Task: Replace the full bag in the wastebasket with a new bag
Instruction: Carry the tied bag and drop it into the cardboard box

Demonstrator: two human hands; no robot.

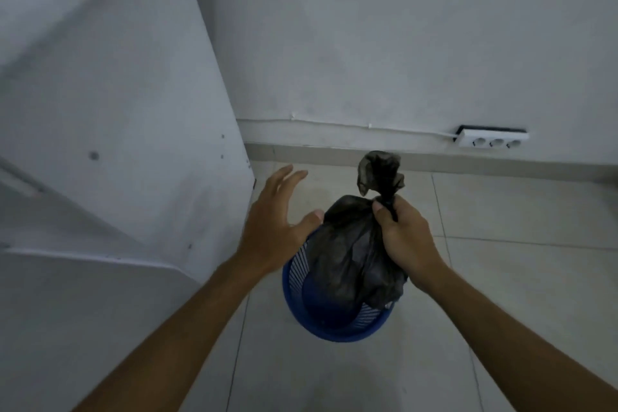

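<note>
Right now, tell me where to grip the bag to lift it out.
Grip the bag at its twisted neck, from above, where the right hand already pinches it. The plastic gathers into a narrow stem there, while the bulging body sits partly in the basket. The open left hand could steady the rim.

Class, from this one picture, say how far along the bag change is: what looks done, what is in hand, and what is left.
Done: the black bag is gathered shut at its neck. In hand: the right hand grips that neck, the bag partly out of the blue wastebasket; the left hand hovers open beside the rim. Left: lift the bag clear and fit a new one; no new bag is in view.
</note>
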